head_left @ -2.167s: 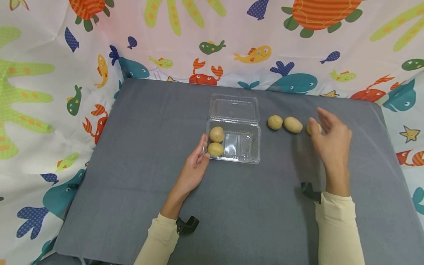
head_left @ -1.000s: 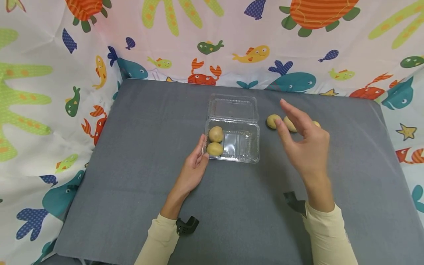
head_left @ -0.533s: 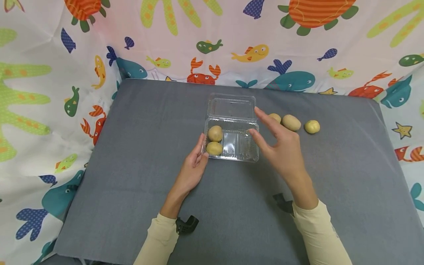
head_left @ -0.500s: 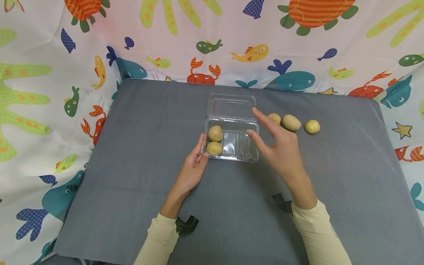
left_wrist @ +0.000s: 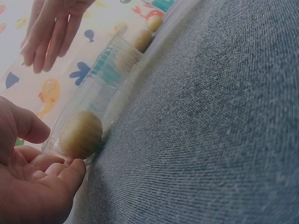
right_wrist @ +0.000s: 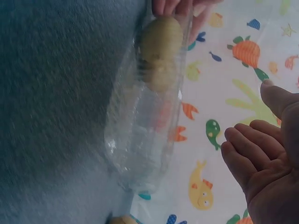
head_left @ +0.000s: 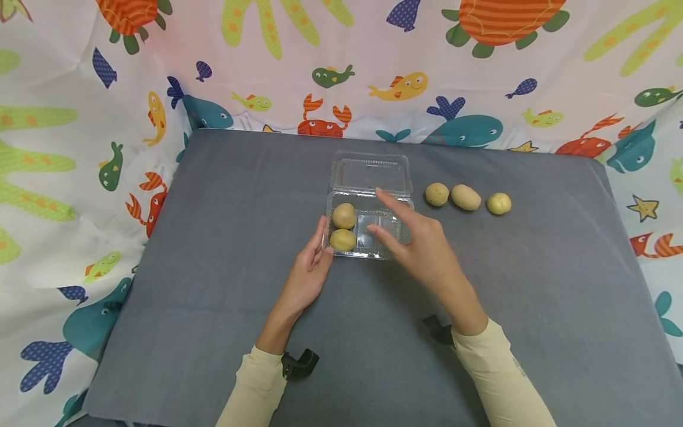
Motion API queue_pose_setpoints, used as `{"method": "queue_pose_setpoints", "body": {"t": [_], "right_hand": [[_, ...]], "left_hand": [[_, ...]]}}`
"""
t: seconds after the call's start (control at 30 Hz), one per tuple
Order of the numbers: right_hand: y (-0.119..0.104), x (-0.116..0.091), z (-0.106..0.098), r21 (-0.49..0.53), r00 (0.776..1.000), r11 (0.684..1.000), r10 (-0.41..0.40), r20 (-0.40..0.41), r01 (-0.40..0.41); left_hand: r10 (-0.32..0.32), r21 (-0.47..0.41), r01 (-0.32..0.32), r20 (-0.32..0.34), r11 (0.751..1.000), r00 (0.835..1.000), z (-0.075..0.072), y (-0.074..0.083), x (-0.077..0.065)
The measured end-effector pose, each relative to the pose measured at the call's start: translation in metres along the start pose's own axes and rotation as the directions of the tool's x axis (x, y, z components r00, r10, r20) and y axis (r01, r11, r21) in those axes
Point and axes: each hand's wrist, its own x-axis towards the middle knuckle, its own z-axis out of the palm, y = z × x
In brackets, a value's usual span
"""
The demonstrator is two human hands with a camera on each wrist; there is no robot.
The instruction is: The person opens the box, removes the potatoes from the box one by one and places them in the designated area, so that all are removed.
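A clear plastic clamshell container (head_left: 368,252) lies on the table, its lid (head_left: 370,172) folded back. Two potatoes sit along its left side, one potato (head_left: 344,216) behind the other potato (head_left: 342,240). My left hand (head_left: 306,270) holds the container's left edge between thumb and fingers; the left wrist view shows the fingertips right by a potato (left_wrist: 81,134). Above the container's right half hovers my right hand (head_left: 421,249), thumb and fingers spread apart with nothing between them. In the right wrist view that hand (right_wrist: 266,158) stands beside the transparent wall.
Right of the container, three more potatoes lie in a row: a round potato (head_left: 437,194), an oval potato (head_left: 466,197) and a yellower potato (head_left: 498,203). Grey cloth covers the table (head_left: 213,249). A curtain (head_left: 288,77) printed with sea animals borders its back and sides.
My right hand has moved left from the rightmost potato to above the container, thumb and fingers apart throughout. The left hand keeps its hold on the container's edge.
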Motion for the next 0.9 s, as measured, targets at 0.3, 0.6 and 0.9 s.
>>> {"method": "queue_pose_setpoints", "body": {"t": [0.3,0.6,0.9], "right_hand": [[-0.001,0.002,0.02,-0.004,0.993,1.0,0.024,0.116,-0.024],[0.0,0.007,0.038,-0.068,0.978,0.997,0.045,0.203,-0.032],[-0.001,0.01,0.047,-0.114,0.97,0.991,0.088,0.225,-0.063]], "left_hand": [[0.005,0.011,-0.005,0.008,1.0,1.0,-0.001,-0.002,0.0],[0.0,0.015,0.0,0.004,1.0,1.0,-0.002,0.001,-0.001],[-0.004,0.026,0.004,0.005,1.0,1.0,-0.002,0.0,0.0]]}}
